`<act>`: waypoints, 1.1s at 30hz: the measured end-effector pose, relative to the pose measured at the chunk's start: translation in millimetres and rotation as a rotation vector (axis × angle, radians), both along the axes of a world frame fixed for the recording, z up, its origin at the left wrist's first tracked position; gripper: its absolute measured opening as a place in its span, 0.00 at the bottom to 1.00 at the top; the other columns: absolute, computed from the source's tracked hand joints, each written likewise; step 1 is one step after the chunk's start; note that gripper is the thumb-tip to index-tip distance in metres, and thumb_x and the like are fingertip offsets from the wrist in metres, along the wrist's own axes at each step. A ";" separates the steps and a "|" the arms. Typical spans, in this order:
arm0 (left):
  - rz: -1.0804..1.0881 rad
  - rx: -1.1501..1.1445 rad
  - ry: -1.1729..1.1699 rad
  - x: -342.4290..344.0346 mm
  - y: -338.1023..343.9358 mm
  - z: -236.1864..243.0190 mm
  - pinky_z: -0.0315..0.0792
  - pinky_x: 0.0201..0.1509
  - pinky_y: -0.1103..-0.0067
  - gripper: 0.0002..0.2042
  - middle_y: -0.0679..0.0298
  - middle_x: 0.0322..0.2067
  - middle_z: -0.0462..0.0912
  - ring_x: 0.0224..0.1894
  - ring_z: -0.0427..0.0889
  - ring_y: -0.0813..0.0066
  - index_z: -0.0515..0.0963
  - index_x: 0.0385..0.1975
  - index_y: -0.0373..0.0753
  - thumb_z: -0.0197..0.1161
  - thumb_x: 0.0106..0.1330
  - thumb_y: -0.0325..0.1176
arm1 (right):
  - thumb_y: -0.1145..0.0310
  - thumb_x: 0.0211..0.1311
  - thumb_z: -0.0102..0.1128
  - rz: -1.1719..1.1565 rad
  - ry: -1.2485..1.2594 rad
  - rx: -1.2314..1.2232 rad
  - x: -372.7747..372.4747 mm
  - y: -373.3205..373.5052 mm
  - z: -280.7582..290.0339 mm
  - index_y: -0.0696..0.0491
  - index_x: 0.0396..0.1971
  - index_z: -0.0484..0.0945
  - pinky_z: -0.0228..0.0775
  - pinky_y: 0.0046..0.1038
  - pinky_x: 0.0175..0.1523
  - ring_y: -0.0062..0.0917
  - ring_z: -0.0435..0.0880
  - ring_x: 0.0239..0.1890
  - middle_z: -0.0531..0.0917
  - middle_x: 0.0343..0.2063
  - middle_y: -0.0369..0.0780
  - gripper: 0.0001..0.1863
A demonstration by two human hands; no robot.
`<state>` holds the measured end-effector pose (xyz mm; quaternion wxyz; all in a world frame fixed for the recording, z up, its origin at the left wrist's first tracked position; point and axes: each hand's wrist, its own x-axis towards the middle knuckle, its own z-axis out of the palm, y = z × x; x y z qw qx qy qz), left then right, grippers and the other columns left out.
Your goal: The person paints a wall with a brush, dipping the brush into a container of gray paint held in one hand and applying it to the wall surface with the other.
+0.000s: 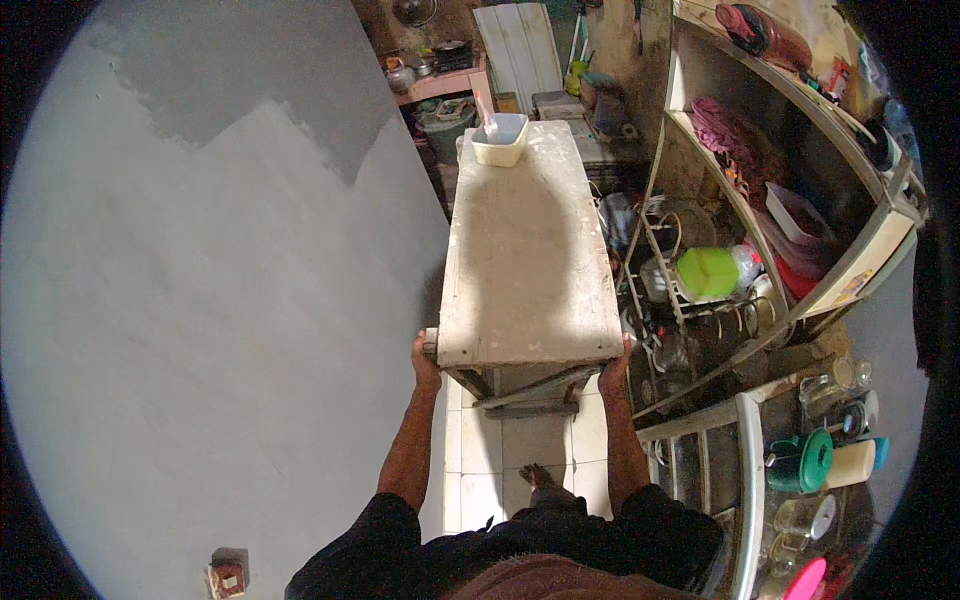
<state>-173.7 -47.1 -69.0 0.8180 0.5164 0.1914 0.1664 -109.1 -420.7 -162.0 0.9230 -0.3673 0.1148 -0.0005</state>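
A long, worn whitish wooden bench (530,300) stands lengthwise in front of me, with a dark timber crossbar under its near end. My left hand (425,360) is closed on a wooden end piece at its near left corner. My right hand (616,365) grips the near right corner, the fingers partly hidden by the board. On the far end of the top rests a white plastic tub (500,153) with a pale handled tool in it. My shadow falls across the board.
A partly painted grey wall (230,280) runs along my left. At right stand open shelves (840,270) with cloths and containers, and a lower rack holding a green pot (795,465). Beyond the bench are a pink counter (430,87) and stacked items. My bare foot is on white floor tiles (470,440).
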 end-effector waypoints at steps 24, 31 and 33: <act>0.091 0.135 -0.026 -118.6 -17.3 -48.5 0.68 0.59 0.71 0.21 0.64 0.46 0.79 0.49 0.77 0.71 0.75 0.50 0.40 0.49 0.71 0.49 | 0.43 0.66 0.44 0.098 0.081 0.180 -102.0 -60.0 -30.9 0.50 0.66 0.61 0.58 0.42 0.65 0.39 0.68 0.61 0.69 0.62 0.40 0.35; -0.135 0.116 0.154 -142.1 -19.8 2.3 0.67 0.56 0.74 0.25 0.63 0.47 0.80 0.50 0.76 0.71 0.76 0.52 0.38 0.52 0.68 0.54 | 0.61 0.66 0.56 0.190 -0.277 -0.176 -105.7 -63.8 -101.4 0.50 0.70 0.50 0.67 0.37 0.59 0.36 0.71 0.56 0.68 0.60 0.43 0.37; -0.177 0.136 0.193 -154.2 -20.9 16.6 0.67 0.56 0.74 0.25 0.63 0.46 0.80 0.50 0.76 0.71 0.76 0.52 0.38 0.52 0.68 0.54 | 0.57 0.65 0.55 0.232 -0.179 -0.122 -103.5 -62.6 -74.1 0.50 0.69 0.52 0.66 0.37 0.59 0.37 0.71 0.56 0.69 0.60 0.43 0.36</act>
